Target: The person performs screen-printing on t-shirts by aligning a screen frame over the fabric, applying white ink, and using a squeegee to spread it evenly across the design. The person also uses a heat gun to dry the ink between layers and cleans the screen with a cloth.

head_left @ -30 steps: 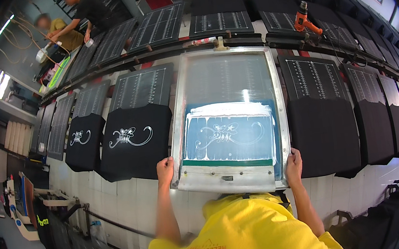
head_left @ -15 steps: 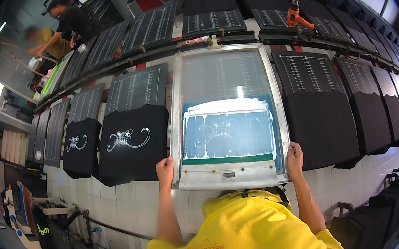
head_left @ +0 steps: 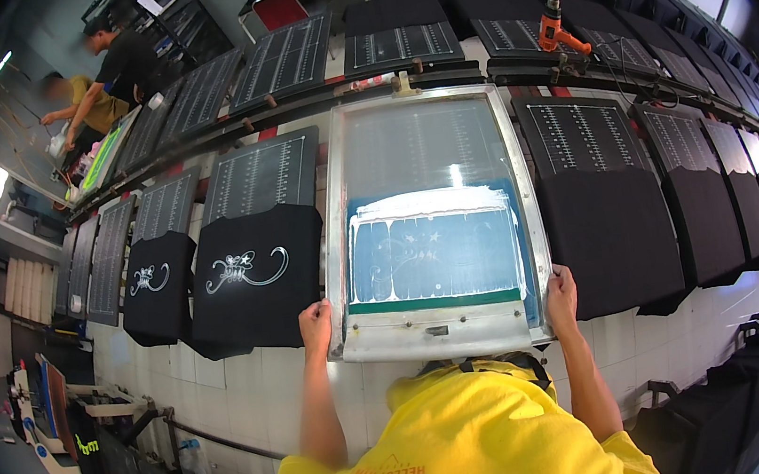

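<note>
A screen-printing frame (head_left: 334, 243) with metal rails lies in front of me over a dark pallet. My left hand (head_left: 316, 328) is closed on its near left corner, and my right hand (head_left: 562, 300) grips the near right corner. White ink (head_left: 432, 200) forms a thick band across the blue part of the mesh, with thin streaks running toward me. Through the mesh a pale design shows faintly. Across the near end rests a metal bar with a green strip (head_left: 435, 304), which looks like a squeegee. What lies directly beneath the frame is mostly hidden.
Left of the frame, two black shirts (head_left: 250, 300) on pallets carry white swirling prints. On the right lie plain black shirts (head_left: 609, 237). An orange heat gun (head_left: 556, 30) stands on the far rail (head_left: 278, 103). Two people (head_left: 117, 65) work at the far left.
The frame's near edge has shifted very slightly upward in view, with both hands still gripping it. The design seen through the mesh looks fainter. A person at far left has stretched out an arm.
</note>
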`<state>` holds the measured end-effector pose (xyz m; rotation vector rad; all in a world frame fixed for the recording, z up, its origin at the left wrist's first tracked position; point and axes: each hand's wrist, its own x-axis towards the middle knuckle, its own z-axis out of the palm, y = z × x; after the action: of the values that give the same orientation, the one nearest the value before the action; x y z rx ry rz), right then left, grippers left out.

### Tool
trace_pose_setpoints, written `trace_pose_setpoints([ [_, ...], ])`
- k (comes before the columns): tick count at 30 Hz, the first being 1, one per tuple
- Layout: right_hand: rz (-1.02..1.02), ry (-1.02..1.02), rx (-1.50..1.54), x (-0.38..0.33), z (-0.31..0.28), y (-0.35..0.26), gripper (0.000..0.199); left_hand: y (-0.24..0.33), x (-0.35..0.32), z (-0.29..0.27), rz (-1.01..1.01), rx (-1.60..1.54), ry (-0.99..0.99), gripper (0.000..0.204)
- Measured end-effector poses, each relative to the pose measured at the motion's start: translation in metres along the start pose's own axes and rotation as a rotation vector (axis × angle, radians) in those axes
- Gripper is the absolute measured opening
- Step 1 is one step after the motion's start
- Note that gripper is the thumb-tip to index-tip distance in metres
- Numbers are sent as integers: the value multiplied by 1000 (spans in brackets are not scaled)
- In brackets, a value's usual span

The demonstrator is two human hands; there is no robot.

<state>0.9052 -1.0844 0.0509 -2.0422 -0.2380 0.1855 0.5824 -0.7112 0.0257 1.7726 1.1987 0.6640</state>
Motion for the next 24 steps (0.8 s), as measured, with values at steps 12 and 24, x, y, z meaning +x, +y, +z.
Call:
trace_pose_setpoints([
  [12, 42, 39, 70, 3, 1, 12, 25, 0, 1, 0, 24, 17, 12, 33],
  [24, 67, 81, 95, -16, -35, -18, 24, 40, -29, -16, -170, 21, -3, 35],
])
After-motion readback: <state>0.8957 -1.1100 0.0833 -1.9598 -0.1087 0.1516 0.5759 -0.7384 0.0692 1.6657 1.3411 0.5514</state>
